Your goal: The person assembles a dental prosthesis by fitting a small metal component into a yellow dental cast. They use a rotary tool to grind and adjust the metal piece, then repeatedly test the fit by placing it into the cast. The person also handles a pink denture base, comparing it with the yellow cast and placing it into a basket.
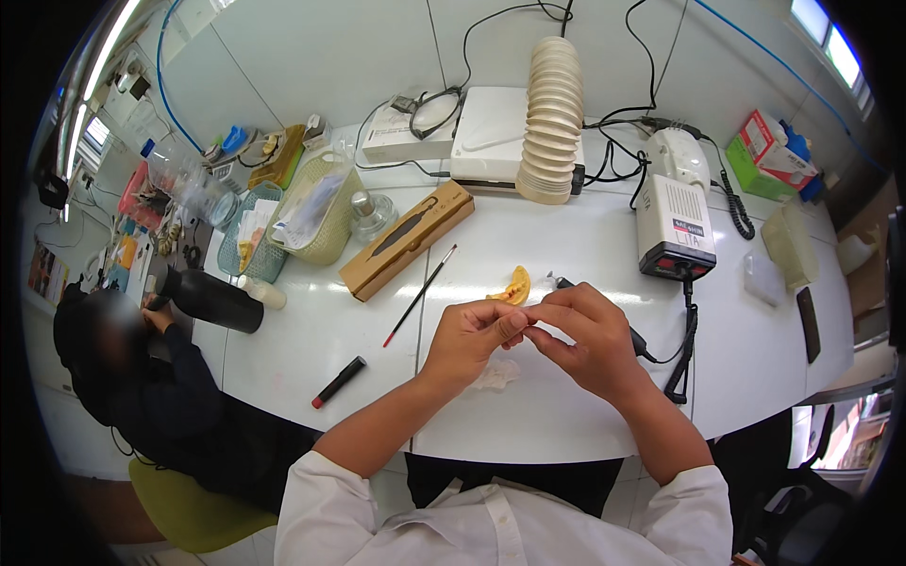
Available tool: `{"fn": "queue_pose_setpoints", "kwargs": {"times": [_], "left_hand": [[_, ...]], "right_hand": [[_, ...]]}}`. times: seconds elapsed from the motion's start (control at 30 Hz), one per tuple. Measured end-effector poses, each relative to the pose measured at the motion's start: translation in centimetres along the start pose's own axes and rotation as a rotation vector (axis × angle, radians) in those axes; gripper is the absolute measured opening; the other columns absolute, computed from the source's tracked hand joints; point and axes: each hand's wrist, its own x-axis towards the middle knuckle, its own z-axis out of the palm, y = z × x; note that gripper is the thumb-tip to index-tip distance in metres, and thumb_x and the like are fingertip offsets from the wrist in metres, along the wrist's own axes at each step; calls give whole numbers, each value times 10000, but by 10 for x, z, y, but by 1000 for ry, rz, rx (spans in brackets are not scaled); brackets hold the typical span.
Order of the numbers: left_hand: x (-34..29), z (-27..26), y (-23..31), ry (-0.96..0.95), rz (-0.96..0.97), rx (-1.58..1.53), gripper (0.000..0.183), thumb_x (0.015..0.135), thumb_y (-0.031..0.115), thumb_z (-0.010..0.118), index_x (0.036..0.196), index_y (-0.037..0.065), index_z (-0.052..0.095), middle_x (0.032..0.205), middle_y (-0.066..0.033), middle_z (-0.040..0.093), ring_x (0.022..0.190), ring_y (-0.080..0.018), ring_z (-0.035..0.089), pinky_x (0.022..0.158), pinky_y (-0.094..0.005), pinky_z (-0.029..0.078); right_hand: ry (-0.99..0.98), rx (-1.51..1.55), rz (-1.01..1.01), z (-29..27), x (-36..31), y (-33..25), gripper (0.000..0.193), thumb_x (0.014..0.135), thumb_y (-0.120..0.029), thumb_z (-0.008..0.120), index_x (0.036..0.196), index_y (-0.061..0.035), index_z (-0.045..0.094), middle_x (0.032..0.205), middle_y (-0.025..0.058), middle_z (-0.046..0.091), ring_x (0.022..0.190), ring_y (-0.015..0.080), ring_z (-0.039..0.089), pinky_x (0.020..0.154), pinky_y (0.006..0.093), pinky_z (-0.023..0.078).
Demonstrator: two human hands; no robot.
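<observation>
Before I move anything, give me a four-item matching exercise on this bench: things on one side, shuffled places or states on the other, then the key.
1. Left hand and right hand
2. Yellow piece
3. Brush
4. Ribbed hose

A. Toward the back of the table
B. Between the brown box and the left hand
C. Fingertips together
D. Just beyond the fingertips

Pairs: 1-C, 2-D, 3-B, 4-A.

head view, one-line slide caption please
Left hand and right hand meet over a white table, near a yellow curved piece.
</observation>
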Motion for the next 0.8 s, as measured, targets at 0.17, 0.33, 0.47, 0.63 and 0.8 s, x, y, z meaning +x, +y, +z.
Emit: {"fn": "queue_pose_setpoints", "kwargs": {"times": [0.17, 0.33, 0.47, 0.63, 0.8], "left_hand": [[-3, 7, 16, -32, -39, -205, 267, 966, 211, 665, 1092, -21, 702, 928, -55, 677, 861, -130, 588, 779, -285, 478], [-3, 3, 8, -23, -12, -94, 229, 934, 152, 702, 1085, -21, 704, 971, -60, 686, 881, -125, 596, 796, -275, 479], [-3, 5, 10, -23, 14, -90, 210, 924, 159, 719, 1042, -15, 712, 951, -59, 700, 862, -111, 611, 797, -256, 488], [-3, 2, 12, -13, -19, 83, 217, 912, 201, 736, 988, -2, 721, 910, -52, 714, 833, -99, 633, 782, -235, 504], [2, -1, 8, 16, -28, 75, 188, 903, 180, 748, 946, -2, 719, 817, -31, 700, 760, -65, 620, 705, -214, 501]], "right_hand": [[41, 7, 13, -3, 1, 7, 264, 709, -25, 801, 950, -121, 753, 889, 29, 677, 803, 201, 651, 672, 328, 540], [-9, -49, -102, -6, 3, 7, 263, 706, -18, 791, 937, -134, 740, 889, 10, 673, 767, 188, 645, 643, 310, 528], [-33, -189, -221, -8, 6, 6, 269, 692, -21, 795, 924, -135, 723, 865, 10, 670, 730, 186, 630, 611, 295, 513], [-39, -145, -219, -6, 1, 8, 257, 708, -44, 795, 943, -118, 719, 837, 15, 672, 715, 195, 614, 597, 307, 509], [-36, -70, -98, 0, 1, 7, 244, 734, -56, 796, 963, -110, 733, 847, 19, 687, 732, 194, 610, 603, 312, 513]]}}
